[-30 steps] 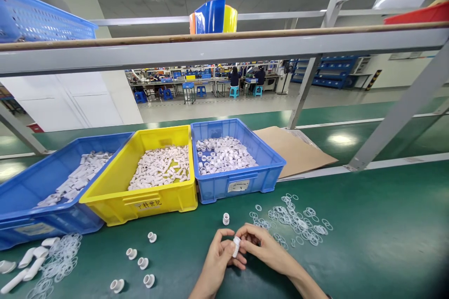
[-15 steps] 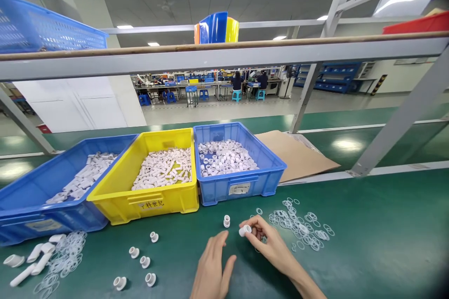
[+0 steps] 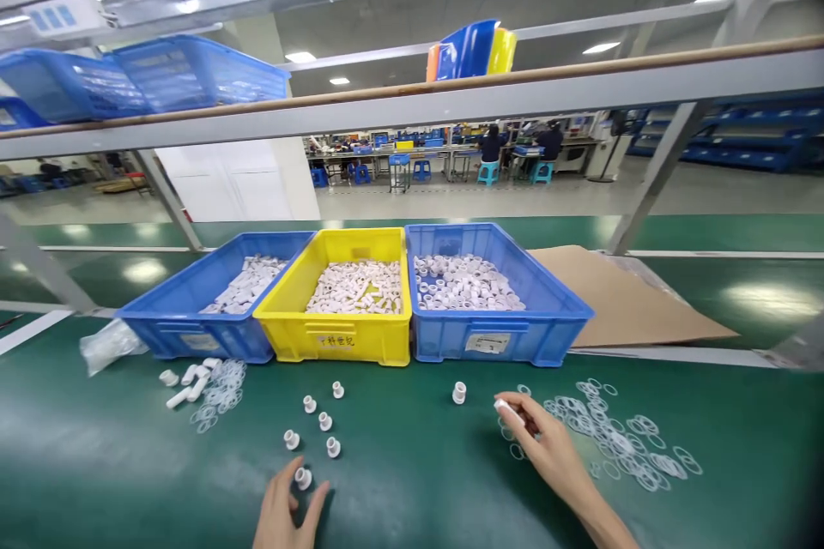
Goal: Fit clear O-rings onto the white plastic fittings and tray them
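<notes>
My right hand (image 3: 547, 446) rests on the green mat at the left edge of a scatter of clear rings (image 3: 618, 437), fingers pinched on a small white fitting (image 3: 503, 407). My left hand (image 3: 283, 510) is low at the frame's bottom, thumb and fingers closing around a white flanged fitting (image 3: 302, 477) on the mat. Several more white fittings (image 3: 320, 422) lie just beyond it. A single white fitting (image 3: 458, 393) stands between the hands.
Three bins stand in a row at the back: a blue bin (image 3: 193, 334) of white tubes, a yellow bin (image 3: 341, 343) of white parts, a blue bin (image 3: 547, 334) of white rings. White elbows and rings (image 3: 206, 386) lie left, a plastic bag (image 3: 109, 345) beyond, cardboard (image 3: 637, 309) right.
My hands parted: the right kept the white fitting by the rings, the left moved away to the left onto a fitting on the mat. The view has swung left.
</notes>
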`<state>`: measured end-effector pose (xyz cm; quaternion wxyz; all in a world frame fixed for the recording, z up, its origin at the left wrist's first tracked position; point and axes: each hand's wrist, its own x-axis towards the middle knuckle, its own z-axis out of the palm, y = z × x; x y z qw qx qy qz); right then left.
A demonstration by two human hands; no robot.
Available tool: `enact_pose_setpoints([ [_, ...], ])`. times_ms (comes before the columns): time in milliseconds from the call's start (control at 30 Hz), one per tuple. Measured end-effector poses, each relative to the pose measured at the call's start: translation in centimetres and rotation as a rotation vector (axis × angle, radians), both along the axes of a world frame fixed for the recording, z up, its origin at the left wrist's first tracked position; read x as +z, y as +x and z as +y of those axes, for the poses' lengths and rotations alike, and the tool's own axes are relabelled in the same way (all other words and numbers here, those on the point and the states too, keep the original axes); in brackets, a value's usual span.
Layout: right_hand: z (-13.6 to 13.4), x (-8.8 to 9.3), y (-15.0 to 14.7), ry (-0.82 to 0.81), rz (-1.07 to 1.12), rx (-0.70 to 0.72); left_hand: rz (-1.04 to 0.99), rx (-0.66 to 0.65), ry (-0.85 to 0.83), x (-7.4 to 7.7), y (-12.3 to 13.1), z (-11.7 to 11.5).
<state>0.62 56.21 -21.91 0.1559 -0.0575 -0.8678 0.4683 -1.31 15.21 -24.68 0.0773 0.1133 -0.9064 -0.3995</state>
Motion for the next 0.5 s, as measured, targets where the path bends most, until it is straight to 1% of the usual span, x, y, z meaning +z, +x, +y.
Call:
enact_pose_setpoints([
  [67, 0.2, -0.5, -0.1, -0.014, -0.009, -0.02, -0.046, -0.044, 0.012, -0.7, -0.4, -0.4],
  [167, 0.3, -0.6, -0.1, -0.06, -0.021, -0.028, 0.019, -0.061, 0.061, -1.1, -0.4, -1.3],
  [233, 0.2, -0.2, 0.0, -0.1, -0.011, -0.027, 0.025, -0.041, 0.125, -0.9, -0.1, -1.5],
  [300, 0.0, 0.1, 0.1, -0.146, 0.024, -0.047, -0.048, -0.041, 0.249, 0.0, 0.1, -0.8],
  [333, -0.1, 0.3, 0.0, -0.168, 0.045, -0.065, -0.084, -0.073, 0.341, 0.6, 0.1, 0.1],
  [400, -0.3, 0.5, -0.1, -0.203, 0.075, -0.096, -0.108, -0.209, 0.56, 2.1, -0.2, 2.8],
  [467, -0.5, 0.6, -0.3, -0.23, 0.08, -0.108, -0.09, -0.416, 0.757, 3.7, -0.8, 6.7],
  [500, -0.6, 0.8, -0.3, -0.242, 0.07, -0.098, -0.105, -0.522, 0.826, 4.4, -1.2, 8.8],
])
